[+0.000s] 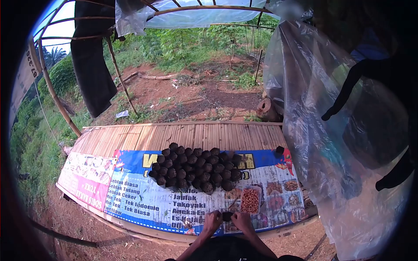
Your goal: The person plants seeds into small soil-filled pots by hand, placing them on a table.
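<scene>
Close to my body, a small black planting bag (227,216) is held between my two hands over the front of the table. My left hand (212,222) grips its left side, and my right hand (241,221) grips the right side. What is inside this bag is too small to tell. Just beyond my right hand is a clear plastic tub (260,201) of reddish-brown seeds (250,201). A thin stick-like thing (234,203) lies left of the tub. Farther back, several dark, soil-filled planting bags (196,167) stand packed together.
A printed banner (143,191) covers the bamboo-slat table (183,136). One black piece (279,150) sits alone at the back right. Clear plastic sheeting (309,108) hangs along the right side. Bamboo poles (119,76) and a dark cloth (90,69) stand at the left.
</scene>
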Tool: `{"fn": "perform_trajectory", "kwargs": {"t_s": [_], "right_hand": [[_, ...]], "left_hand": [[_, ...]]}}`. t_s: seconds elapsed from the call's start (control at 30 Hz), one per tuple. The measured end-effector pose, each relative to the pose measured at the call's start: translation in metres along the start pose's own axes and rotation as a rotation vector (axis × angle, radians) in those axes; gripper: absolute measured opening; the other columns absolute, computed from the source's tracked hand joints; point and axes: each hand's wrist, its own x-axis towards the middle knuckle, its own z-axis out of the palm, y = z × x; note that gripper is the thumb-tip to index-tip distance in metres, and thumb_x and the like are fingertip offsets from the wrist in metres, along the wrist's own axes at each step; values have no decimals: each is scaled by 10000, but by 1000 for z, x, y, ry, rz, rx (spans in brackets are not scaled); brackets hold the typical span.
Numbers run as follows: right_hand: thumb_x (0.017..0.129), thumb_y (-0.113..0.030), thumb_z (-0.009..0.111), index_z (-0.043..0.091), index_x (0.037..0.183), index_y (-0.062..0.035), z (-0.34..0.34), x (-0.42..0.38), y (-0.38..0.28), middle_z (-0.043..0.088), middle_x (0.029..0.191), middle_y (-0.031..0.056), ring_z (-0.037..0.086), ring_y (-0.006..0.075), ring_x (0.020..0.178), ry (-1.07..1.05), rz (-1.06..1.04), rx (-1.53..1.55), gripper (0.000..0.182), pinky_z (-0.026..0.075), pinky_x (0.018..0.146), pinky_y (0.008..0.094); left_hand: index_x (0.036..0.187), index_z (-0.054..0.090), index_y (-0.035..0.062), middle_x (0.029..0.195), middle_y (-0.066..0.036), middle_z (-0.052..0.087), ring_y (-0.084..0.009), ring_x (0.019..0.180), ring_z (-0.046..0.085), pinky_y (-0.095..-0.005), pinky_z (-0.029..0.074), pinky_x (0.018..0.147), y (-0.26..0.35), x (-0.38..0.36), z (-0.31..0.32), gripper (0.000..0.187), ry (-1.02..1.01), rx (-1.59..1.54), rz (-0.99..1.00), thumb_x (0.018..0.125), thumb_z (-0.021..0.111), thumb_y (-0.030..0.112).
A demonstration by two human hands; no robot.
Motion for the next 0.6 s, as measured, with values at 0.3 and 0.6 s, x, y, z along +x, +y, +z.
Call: {"fn": "perform_trajectory", "kwargs": {"t_s": [0.3,0.6], "right_hand": [[781,-333,662,688,753,-77,5,-1,0,674,697,156,643,362,695,-6,87,151,258,507,726,453],[795,-341,635,693,786,-88,10,-8,3,674,731,178,648,386,746,-84,162,87,260,513,715,481]], "left_hand": [[816,645,-7,773,-198,676,-370,723,673,-443,521,657,6,-4,-4,120,-14,-39,-104,797,666,110],[825,660,2,784,-177,688,-330,729,685,-422,529,688,-1,-18,-5,154,-82,-87,-212,799,674,153]]}}
